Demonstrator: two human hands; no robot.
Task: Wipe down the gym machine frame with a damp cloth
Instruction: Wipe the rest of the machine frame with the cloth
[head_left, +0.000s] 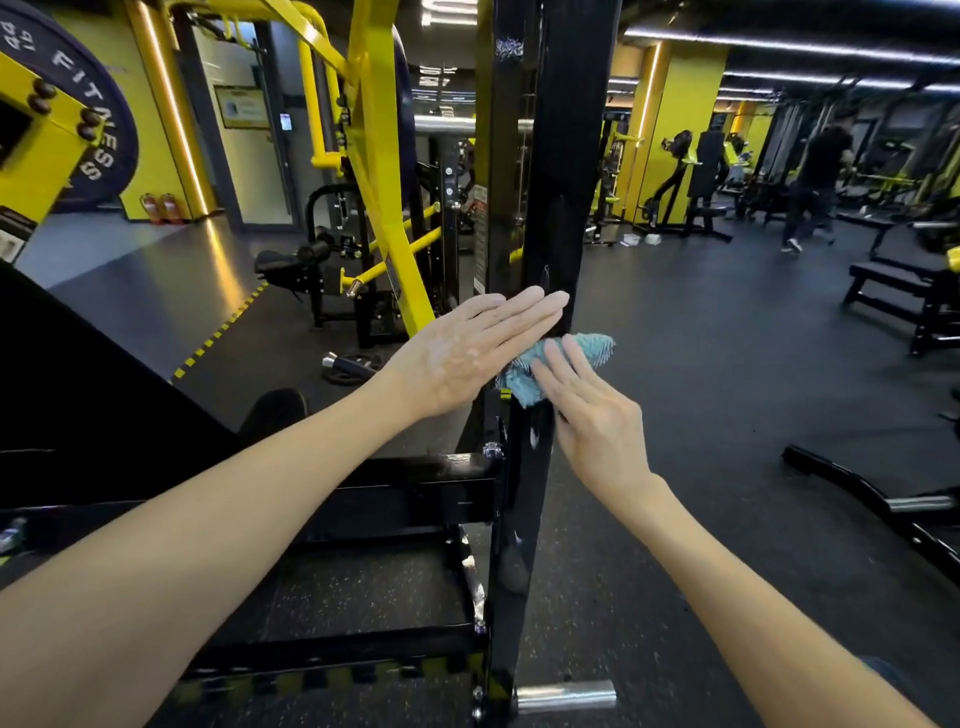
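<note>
A black upright post (561, 156) of the gym machine frame rises through the middle of the view. A fluffy teal cloth (530, 376) is pressed against the post at mid height. My right hand (592, 415) lies over the cloth with its fingers spread, holding it to the post. My left hand (467, 353) is flat and open, its fingertips resting against the post just above the cloth. The frame's black horizontal bars (415, 499) run off to the left under my left forearm.
Yellow machine arms (384, 208) and a weight plate (98, 140) stand to the left. Black benches (893, 291) and a curved bar (857, 493) occupy the right. A person (821, 176) walks in the far background. Dark rubber floor (727, 338) spreads to the right of the post.
</note>
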